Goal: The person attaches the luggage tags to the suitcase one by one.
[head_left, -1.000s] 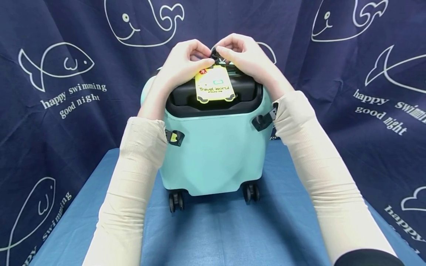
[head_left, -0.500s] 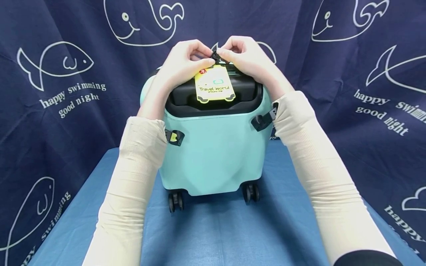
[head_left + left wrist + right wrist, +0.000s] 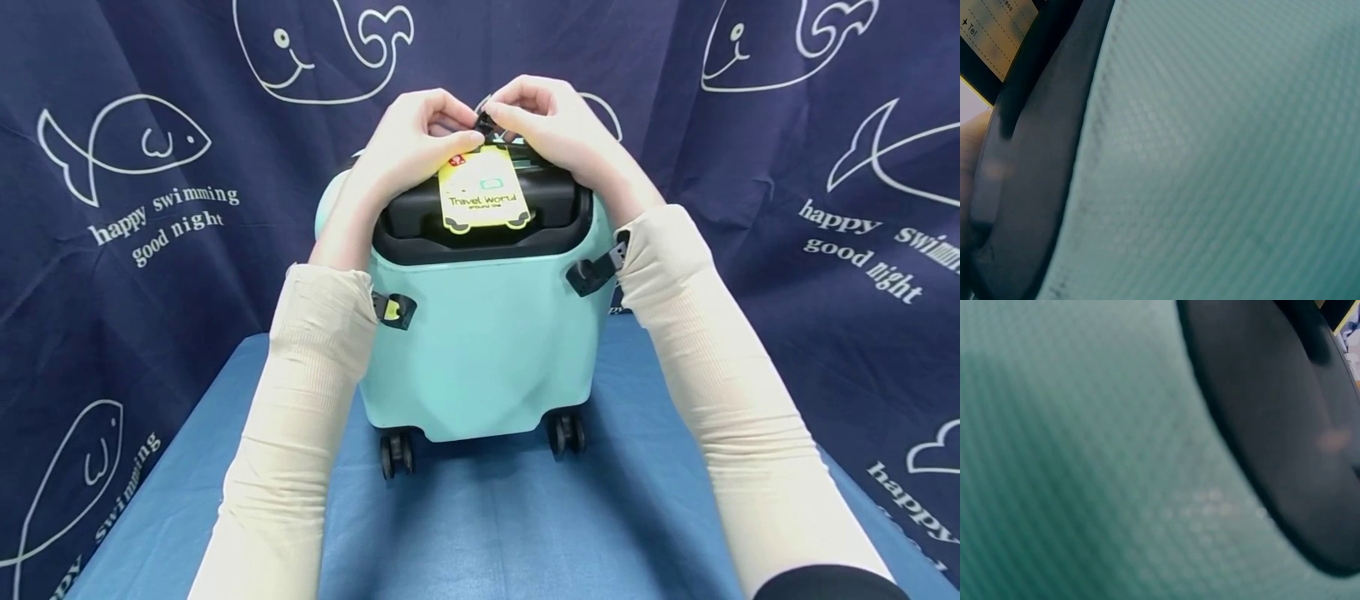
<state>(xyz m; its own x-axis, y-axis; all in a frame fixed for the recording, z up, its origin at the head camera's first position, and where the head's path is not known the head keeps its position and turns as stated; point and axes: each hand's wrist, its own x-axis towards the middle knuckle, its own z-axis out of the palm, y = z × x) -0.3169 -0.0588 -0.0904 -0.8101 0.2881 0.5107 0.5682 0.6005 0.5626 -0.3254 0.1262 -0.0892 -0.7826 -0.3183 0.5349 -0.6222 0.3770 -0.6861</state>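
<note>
A mint-green suitcase (image 3: 487, 350) stands upright on its wheels, its black top panel (image 3: 405, 250) facing up toward me. A yellow luggage tag (image 3: 483, 196) reading "Travel World" hangs over that panel. My left hand (image 3: 412, 146) pinches the tag's black strap (image 3: 484, 125) between thumb and fingers, just above the tag. From the other side, the thumb and forefinger of my right hand (image 3: 553, 125) pinch the same strap. Part of the tag (image 3: 999, 31) with a "Tel" line shows in the left wrist view. The ribbed shell (image 3: 1085, 456) fills most of the right wrist view.
Black camera mounts (image 3: 395, 311) sit at the sleeve cuffs, in front of the suitcase. Black double wheels (image 3: 566, 435) rest on the blue-covered table (image 3: 480, 533). A dark blue curtain (image 3: 285, 208) printed with fish and whales hangs behind and at both sides.
My right fingers dipped slightly half a second ago, with a strap tip showing above them, and now sit a little higher over the strap. My left hand and the suitcase stay put.
</note>
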